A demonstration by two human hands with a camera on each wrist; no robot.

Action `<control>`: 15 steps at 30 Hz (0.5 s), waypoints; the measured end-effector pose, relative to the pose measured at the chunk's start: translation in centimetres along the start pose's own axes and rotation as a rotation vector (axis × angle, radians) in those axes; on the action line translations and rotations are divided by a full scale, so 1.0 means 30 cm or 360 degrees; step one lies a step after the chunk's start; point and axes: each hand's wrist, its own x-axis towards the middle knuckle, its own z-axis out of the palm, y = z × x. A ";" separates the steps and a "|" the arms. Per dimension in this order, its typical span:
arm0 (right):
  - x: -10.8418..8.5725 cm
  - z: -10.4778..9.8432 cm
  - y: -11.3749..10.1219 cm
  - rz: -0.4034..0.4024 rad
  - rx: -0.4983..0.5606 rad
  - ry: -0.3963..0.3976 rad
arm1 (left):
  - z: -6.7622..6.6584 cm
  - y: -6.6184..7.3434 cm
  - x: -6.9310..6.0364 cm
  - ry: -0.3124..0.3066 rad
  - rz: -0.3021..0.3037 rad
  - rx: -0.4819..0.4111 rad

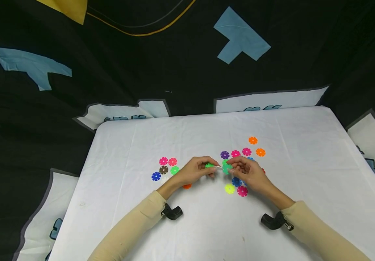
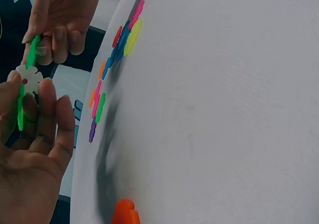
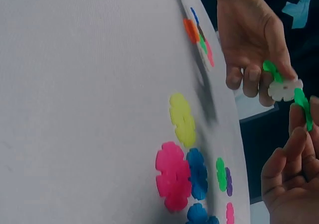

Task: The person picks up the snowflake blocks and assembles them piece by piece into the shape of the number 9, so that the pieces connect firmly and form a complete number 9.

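Observation:
Above the table, my left hand pinches a white notched flower disc together with a green notched flower disc that is slotted into it. A second green disc is pinched between the thumb and fingers of my right hand. In both wrist views this green disc meets the opposite edge of the white one, standing crosswise to it. How deep its slot sits is too small to tell. Beneath the right hand several discs lie partly hidden, including a blue one.
Loose discs lie in two groups on the white-covered table. Left of the hands are a brown disc and an orange disc, among others. On the right are a purple disc, a yellow disc and a pink disc.

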 end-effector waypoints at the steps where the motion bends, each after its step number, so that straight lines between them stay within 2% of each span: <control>1: -0.001 0.003 -0.002 0.0000 0.0004 -0.0008 | 0.002 0.006 -0.001 0.0015 -0.0003 -0.0009; 6: -0.004 0.012 -0.005 0.0003 -0.0014 0.0004 | 0.008 0.010 0.001 0.0074 -0.0012 -0.0066; 7: -0.005 0.012 -0.002 0.0003 -0.0021 0.0012 | 0.008 -0.001 0.003 0.0079 0.0001 -0.0074; 15: -0.007 0.012 0.014 -0.0026 -0.0059 0.0066 | 0.010 -0.005 0.000 0.0082 0.0064 -0.0029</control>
